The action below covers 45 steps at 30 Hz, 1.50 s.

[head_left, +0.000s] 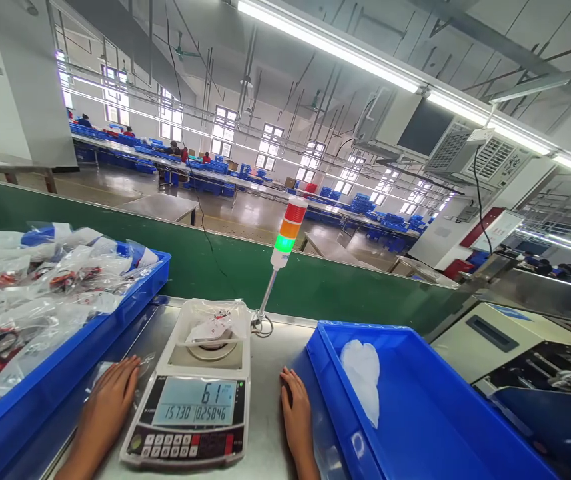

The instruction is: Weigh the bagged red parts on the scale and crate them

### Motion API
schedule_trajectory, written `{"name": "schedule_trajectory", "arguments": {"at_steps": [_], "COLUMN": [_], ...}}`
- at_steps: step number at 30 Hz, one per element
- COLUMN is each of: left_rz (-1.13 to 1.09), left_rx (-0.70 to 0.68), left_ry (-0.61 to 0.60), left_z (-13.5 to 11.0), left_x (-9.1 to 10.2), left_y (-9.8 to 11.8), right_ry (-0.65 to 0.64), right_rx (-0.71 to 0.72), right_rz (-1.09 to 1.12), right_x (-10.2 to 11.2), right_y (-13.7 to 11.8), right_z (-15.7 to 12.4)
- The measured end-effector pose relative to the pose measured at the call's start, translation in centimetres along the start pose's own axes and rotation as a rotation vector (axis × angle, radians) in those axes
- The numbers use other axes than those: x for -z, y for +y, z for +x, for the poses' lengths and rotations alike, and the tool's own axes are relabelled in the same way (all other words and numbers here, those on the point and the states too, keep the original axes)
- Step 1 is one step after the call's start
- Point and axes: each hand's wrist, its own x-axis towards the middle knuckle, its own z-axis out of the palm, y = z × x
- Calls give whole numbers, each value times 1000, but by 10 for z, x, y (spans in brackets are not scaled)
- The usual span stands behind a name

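The head view looks forward and down, close above a white digital scale (185, 417) between the left hand (105, 413) and the right hand (298, 417).

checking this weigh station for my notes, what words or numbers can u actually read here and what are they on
"61" in large digits on the scale display
"15730" and "025846" in small digits, lower on that display
Keypad key markings: too small to read
Printed label on the plastic bag: too small to read
Red-and-white wall sign: too blurred to read
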Motion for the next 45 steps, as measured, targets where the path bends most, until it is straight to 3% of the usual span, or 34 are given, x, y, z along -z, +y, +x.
{"name": "schedule_trajectory", "arguments": {"at_steps": [7,14,22,27,32,37,45], "left_rz": [-53,-98,-44,10,28,67,56], "left_rx": [20,153,-16,57,-25,-65,-15], "left_ry": [8,169,40,82,-2,17,15], "left_z": [4,7,6,7,6,7,8], "left_x": [10,35,17,21,19,20,22], "left_y": [9,37,16,21,16,16,21], "right_ry": [4,25,53,57,59,49,52], "right_rx": [14,-13,14,16,12,15,17], "right_rz": [-5,-9,7,25,27,7,26], "right_x": [0,-2,-2,-1,-1,1,0], "right_y": [1,5,4,1,1,-1,0], "right_z": [0,0,0,0,0,0,1]}}
